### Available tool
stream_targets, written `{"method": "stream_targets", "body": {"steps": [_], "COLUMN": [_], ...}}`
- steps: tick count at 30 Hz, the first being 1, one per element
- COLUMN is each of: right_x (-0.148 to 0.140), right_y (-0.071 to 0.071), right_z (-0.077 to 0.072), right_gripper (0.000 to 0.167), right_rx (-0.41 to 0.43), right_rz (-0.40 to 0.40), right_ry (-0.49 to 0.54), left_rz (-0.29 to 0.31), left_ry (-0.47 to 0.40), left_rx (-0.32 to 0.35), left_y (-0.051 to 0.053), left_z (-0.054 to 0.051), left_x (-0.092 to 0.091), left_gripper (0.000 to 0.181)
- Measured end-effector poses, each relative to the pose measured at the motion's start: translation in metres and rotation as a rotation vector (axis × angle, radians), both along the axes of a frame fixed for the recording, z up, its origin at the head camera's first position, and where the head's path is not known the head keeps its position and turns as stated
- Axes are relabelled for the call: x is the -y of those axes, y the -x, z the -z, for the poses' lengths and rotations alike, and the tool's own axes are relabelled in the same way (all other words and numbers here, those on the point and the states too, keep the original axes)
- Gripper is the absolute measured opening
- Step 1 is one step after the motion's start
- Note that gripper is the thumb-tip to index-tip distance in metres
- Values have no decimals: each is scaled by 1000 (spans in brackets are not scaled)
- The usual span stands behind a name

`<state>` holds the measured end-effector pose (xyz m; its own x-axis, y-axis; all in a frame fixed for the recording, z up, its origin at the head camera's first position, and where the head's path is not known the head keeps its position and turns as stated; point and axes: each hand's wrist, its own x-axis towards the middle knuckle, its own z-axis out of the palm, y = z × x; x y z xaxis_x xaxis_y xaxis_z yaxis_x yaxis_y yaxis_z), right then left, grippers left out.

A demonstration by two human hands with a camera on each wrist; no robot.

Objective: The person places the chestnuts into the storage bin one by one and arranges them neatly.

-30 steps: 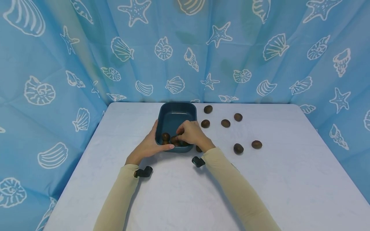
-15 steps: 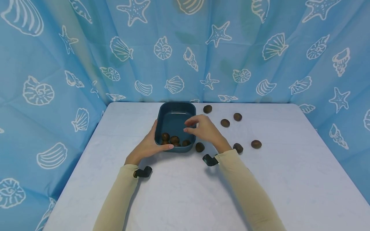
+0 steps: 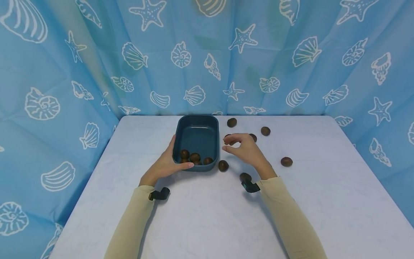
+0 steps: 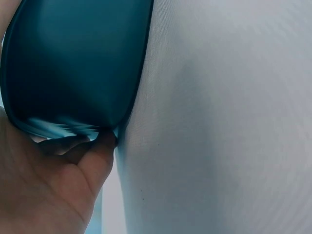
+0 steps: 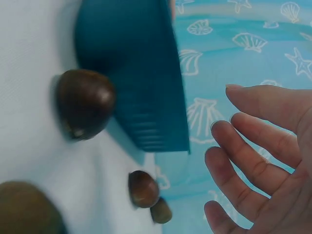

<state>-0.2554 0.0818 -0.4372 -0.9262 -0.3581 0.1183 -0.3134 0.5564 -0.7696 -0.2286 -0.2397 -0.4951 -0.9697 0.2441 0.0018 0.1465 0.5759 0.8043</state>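
My left hand [image 3: 165,164] [image 4: 53,185] grips the near left corner of a dark teal container [image 3: 198,138] [image 4: 73,63] [image 5: 141,73], thumb over the near rim and fingers along the left wall. Several brown nuts [image 3: 195,157] lie along its near end. To the right of the container my right hand [image 3: 247,149] [image 5: 265,158] hovers, fingers parted and lightly bent, holding nothing. One nut [image 3: 227,137] is partly hidden by its fingers. Another nut [image 3: 223,166] [image 5: 85,104] stands just off the container's near right corner.
A nut [image 3: 245,177] lies beside the right wrist camera. Further nuts [image 3: 231,122] [image 3: 265,131] [image 3: 286,162] are scattered over the right half of the white table [image 3: 200,223]. A blue shell-patterned curtain [image 3: 275,54] hangs behind.
My right hand has moved out of the container to the right, its fingers now parted. A nut near the right wrist has shifted left and nearer. The left hand has stayed on the container.
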Motion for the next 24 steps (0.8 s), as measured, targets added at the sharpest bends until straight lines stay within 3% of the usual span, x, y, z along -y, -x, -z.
{"method": "stream_targets", "body": {"steps": [8,24], "right_x": [-6,-10], "right_y": [-2,-1], "right_z": [15,29], "right_gripper": [36,41], "right_rx": [50,71], "right_rz": [27,-48], "right_ry": [-9,-64], "left_rz": [27,23], "left_ry": [-21,-23], "left_rx": [-27,-17], "left_y": [0,0], "left_z": [-1,-1], "left_x": [-1,0], "left_gripper": [130,130]}}
